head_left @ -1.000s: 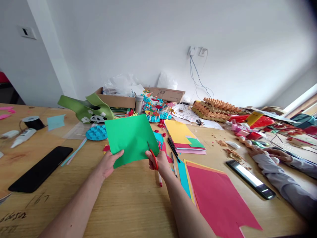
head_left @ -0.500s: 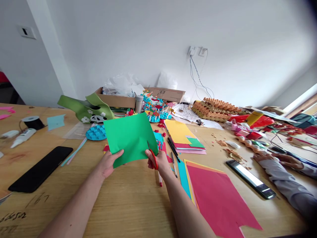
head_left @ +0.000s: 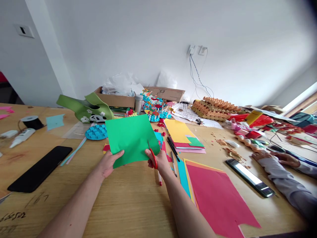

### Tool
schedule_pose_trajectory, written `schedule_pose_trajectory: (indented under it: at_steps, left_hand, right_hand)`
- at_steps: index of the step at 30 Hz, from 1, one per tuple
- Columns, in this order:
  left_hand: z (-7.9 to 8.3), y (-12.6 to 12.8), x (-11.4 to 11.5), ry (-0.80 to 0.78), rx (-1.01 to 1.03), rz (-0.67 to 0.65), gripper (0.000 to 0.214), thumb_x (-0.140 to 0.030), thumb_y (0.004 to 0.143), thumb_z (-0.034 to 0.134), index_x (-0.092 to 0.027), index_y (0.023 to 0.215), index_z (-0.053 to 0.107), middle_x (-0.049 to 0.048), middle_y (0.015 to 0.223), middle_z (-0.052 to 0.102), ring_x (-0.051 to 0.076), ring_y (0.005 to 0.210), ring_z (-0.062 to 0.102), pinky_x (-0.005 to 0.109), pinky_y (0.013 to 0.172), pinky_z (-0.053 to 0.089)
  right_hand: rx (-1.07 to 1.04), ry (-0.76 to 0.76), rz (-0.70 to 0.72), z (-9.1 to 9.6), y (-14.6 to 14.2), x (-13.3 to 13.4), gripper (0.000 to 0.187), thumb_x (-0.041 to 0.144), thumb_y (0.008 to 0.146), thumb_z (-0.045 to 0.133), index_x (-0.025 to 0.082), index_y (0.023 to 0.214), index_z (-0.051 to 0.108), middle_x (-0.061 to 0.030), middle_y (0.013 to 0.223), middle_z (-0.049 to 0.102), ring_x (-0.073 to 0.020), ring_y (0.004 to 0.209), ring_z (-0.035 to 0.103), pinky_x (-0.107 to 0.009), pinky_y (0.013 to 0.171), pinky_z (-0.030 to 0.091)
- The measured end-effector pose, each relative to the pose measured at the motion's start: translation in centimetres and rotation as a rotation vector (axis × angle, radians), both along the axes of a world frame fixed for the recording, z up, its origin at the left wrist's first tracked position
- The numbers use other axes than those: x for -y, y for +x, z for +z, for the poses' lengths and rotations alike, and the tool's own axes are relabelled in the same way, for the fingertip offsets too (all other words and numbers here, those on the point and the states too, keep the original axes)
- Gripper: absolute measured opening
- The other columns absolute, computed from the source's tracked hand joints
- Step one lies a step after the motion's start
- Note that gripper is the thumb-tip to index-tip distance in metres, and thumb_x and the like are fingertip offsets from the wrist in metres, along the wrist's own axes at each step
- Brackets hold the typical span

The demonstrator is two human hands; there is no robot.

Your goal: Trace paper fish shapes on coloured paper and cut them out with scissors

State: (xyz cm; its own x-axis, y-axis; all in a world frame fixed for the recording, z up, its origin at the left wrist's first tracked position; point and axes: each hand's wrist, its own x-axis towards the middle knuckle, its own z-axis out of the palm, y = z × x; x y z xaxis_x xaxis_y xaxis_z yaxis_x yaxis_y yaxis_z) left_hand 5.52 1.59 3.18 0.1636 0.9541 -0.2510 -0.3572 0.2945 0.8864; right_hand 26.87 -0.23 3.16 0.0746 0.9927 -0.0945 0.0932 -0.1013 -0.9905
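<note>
A green sheet of paper [head_left: 131, 137] is held up above the table, its lower left edge pinched in my left hand [head_left: 110, 163], thumb on the near face. My right hand [head_left: 157, 160] grips red-handled scissors [head_left: 153, 158] by their loops and also touches the sheet's lower right. The dark blades lie over the right part of the green paper; whether they are biting into it I cannot tell. A woven blue paper piece [head_left: 96, 132] lies on the table, left of the sheet.
Red sheets [head_left: 218, 195] lie right of my arm, with black pens [head_left: 173, 148] and a yellow sheet [head_left: 175, 130] beyond. A black phone [head_left: 41, 168] and green panda bag [head_left: 86, 110] are at left. Another person's hands [head_left: 262, 155] rest near a lit phone [head_left: 250, 178].
Almost nothing differs. The green paper has shifted very slightly, and the view has turned a touch. Both hands keep their grip.
</note>
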Motion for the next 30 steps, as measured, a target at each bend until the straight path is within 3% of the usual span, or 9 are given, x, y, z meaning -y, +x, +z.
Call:
schedule_pose_trajectory:
  at_steps: [8, 21, 30]
  left_hand:
    - [0.18, 0.03, 0.10, 0.002, -0.006, 0.003, 0.071, -0.029, 0.057, 0.085, -0.015, 0.122, 0.060, 0.0135, 0.107, 0.071, 0.030, 0.083, 0.070, 0.037, 0.057, 0.057]
    - [0.07, 0.01, 0.19, -0.004, 0.003, -0.036, 0.072, -0.029, 0.058, 0.085, -0.016, 0.124, 0.059, 0.0131, 0.107, 0.072, 0.031, 0.088, 0.069, 0.039, 0.064, 0.058]
    - [-0.31, -0.05, 0.04, 0.046, 0.028, -0.039, 0.074, -0.035, 0.055, 0.086, -0.018, 0.122, 0.060, 0.0134, 0.113, 0.069, 0.033, 0.103, 0.065, 0.045, 0.084, 0.054]
  right_hand:
    - [-0.039, -0.043, -0.045, -0.30, -0.15, -0.20, 0.047, 0.055, 0.061, 0.075, 0.018, 0.058, 0.047, 0.0035, 0.038, 0.048, -0.0089, 0.032, 0.044, -0.020, 0.031, 0.036]
    - [-0.051, 0.017, -0.008, -0.39, 0.17, -0.21, 0.043, 0.054, 0.064, 0.074, 0.016, 0.071, 0.055, 0.0037, 0.047, 0.051, -0.0110, 0.036, 0.051, -0.021, 0.032, 0.040]
    - [-0.056, 0.020, -0.013, -0.03, 0.17, -0.03, 0.044, 0.054, 0.063, 0.075, 0.016, 0.071, 0.056, 0.0036, 0.048, 0.051, -0.0105, 0.035, 0.051, -0.020, 0.031, 0.039]
